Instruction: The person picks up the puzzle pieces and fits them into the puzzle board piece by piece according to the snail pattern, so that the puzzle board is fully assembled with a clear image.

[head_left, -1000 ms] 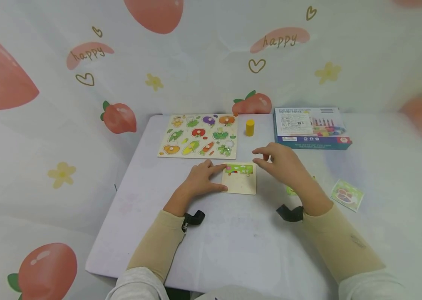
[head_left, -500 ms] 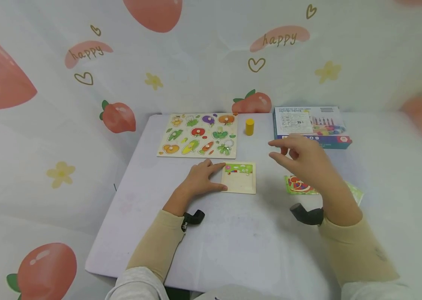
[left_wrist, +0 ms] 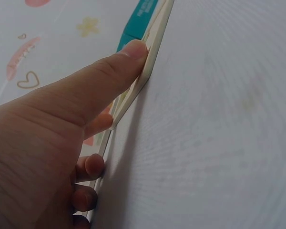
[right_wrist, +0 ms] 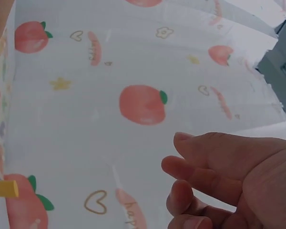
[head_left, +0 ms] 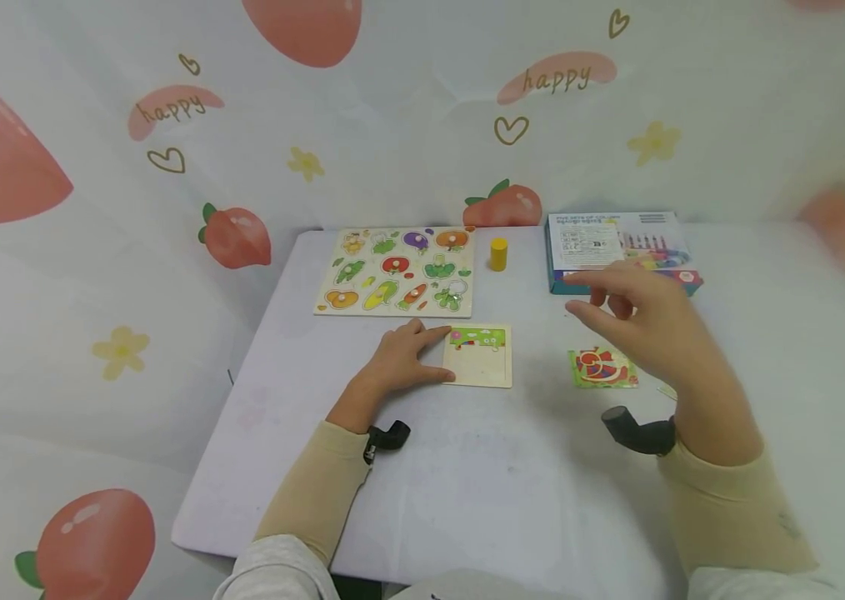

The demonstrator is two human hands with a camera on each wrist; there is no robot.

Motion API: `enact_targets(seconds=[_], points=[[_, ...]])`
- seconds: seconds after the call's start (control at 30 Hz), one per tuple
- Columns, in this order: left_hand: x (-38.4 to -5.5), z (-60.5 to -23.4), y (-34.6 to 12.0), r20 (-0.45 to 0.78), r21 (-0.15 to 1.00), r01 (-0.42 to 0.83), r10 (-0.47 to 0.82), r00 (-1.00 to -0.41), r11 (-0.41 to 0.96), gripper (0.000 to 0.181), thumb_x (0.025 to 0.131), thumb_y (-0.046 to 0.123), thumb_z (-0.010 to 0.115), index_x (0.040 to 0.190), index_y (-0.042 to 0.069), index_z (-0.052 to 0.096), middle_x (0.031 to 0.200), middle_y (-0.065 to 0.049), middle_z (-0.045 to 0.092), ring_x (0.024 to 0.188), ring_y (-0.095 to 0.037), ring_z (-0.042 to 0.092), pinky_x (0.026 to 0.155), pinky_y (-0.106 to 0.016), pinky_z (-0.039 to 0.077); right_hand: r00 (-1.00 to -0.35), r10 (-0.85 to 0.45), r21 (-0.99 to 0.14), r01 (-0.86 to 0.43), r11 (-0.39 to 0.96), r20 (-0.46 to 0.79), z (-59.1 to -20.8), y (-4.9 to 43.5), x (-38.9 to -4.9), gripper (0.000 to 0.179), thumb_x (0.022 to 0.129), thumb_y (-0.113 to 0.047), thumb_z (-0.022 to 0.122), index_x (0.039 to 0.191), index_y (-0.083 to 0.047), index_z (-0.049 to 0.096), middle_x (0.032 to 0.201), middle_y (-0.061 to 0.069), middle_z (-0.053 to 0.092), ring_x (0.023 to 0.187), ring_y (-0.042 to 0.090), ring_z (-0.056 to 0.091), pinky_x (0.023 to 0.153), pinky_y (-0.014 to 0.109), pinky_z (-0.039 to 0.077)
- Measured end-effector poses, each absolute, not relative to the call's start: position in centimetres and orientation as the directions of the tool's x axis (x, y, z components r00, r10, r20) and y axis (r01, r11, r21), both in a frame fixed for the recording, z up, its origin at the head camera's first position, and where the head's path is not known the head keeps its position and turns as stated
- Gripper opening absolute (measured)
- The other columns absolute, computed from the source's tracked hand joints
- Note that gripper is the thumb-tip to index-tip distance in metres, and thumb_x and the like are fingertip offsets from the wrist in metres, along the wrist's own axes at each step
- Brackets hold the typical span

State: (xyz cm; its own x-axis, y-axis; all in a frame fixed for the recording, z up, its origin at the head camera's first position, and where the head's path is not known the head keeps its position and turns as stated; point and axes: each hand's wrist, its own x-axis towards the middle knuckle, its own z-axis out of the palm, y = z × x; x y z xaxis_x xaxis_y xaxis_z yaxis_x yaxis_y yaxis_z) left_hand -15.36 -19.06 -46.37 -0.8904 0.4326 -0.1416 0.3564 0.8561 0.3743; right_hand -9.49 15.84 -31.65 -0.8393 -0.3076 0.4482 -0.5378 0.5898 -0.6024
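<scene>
A small square wooden puzzle board (head_left: 477, 367) lies on the table, a strip of green picture along its top and bare wood below. My left hand (head_left: 409, 357) rests at its left side, thumb and index finger spread and touching the board near its left corners. In the left wrist view the straight thumb (left_wrist: 109, 71) presses on the board's edge. My right hand (head_left: 636, 312) is raised over the table with loosely bent fingers and nothing between them. Below it lies a green picture piece (head_left: 601, 369) with a red spiral figure. Another piece (head_left: 667, 391) is mostly hidden behind the right wrist.
Behind the small board lies a larger vegetable puzzle board (head_left: 395, 272). A yellow cylinder (head_left: 498, 254) stands to its right. A printed box (head_left: 587, 242) is at the back right, partly covered by the right hand. A printed cloth hangs behind the table.
My right hand has moved right and away from the small board, uncovering the red spiral piece and covering most of the other piece. The left hand stays in place.
</scene>
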Motion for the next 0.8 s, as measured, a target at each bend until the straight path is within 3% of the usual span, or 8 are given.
enact_targets(seconds=[0.17, 0.3, 0.47, 0.67, 0.8], points=[[-15.5, -46.2, -18.9, -0.151, 0.377, 0.356, 0.435, -0.887, 0.855, 0.088, 0.081, 0.063, 0.079, 0.156, 0.03, 0.047, 0.102, -0.001, 0.047, 0.085, -0.019, 0.042, 0.075, -0.034, 0.033, -0.797, -0.307, -0.577, -0.592, 0.562, 0.519, -31.2, 16.8, -9.2, 0.044, 0.079, 0.003, 0.084, 0.12, -0.009, 0.076, 0.087, -0.004, 0.055, 0.07, 0.009, 0.041, 0.062, 0.021, 0.032], [-15.5, -46.3, -18.7, -0.152, 0.384, 0.356, 0.438, -0.886, 0.852, 0.088, 0.08, 0.064, 0.079, 0.155, 0.031, 0.048, 0.102, -0.001, 0.047, 0.085, -0.019, 0.042, 0.075, -0.033, 0.033, -0.801, -0.287, -0.573, -0.583, 0.576, 0.526, -31.0, 17.5, -9.1, 0.043, 0.078, 0.004, 0.085, 0.119, -0.008, 0.077, 0.086, -0.005, 0.055, 0.068, 0.006, 0.041, 0.06, 0.021, 0.032], [-15.2, -46.3, -18.8, -0.152, 0.381, 0.347, 0.428, -0.891, 0.857, 0.087, 0.08, 0.064, 0.079, 0.155, 0.031, 0.048, 0.103, 0.0, 0.047, 0.085, -0.019, 0.042, 0.074, -0.034, 0.034, -0.837, -0.255, -0.613, -0.532, 0.584, 0.484, -31.4, 18.3, -9.0, 0.04, 0.081, 0.002, 0.083, 0.119, -0.008, 0.076, 0.086, -0.003, 0.056, 0.067, 0.007, 0.043, 0.061, 0.022, 0.033], [-15.1, -46.5, -19.1, -0.147, 0.367, 0.348, 0.423, -0.894, 0.863, 0.088, 0.08, 0.065, 0.079, 0.155, 0.031, 0.048, 0.101, 0.001, 0.047, 0.084, -0.019, 0.042, 0.073, -0.033, 0.034, -0.925, -0.196, -0.686, -0.373, 0.625, 0.324, -32.1, 19.5, -8.5, 0.035, 0.09, -0.011, 0.08, 0.125, -0.01, 0.074, 0.09, -0.001, 0.056, 0.071, 0.01, 0.046, 0.063, 0.023, 0.034], [-15.1, -46.5, -19.2, -0.131, 0.374, 0.359, 0.431, -0.893, 0.855, 0.087, 0.081, 0.064, 0.078, 0.155, 0.031, 0.048, 0.101, 0.0, 0.047, 0.084, -0.019, 0.042, 0.074, -0.033, 0.033, -0.932, -0.201, -0.686, -0.358, 0.634, 0.3, -32.4, 20.1, -8.4, 0.035, 0.091, -0.014, 0.079, 0.125, -0.009, 0.073, 0.09, 0.0, 0.056, 0.071, 0.008, 0.046, 0.063, 0.023, 0.035]])
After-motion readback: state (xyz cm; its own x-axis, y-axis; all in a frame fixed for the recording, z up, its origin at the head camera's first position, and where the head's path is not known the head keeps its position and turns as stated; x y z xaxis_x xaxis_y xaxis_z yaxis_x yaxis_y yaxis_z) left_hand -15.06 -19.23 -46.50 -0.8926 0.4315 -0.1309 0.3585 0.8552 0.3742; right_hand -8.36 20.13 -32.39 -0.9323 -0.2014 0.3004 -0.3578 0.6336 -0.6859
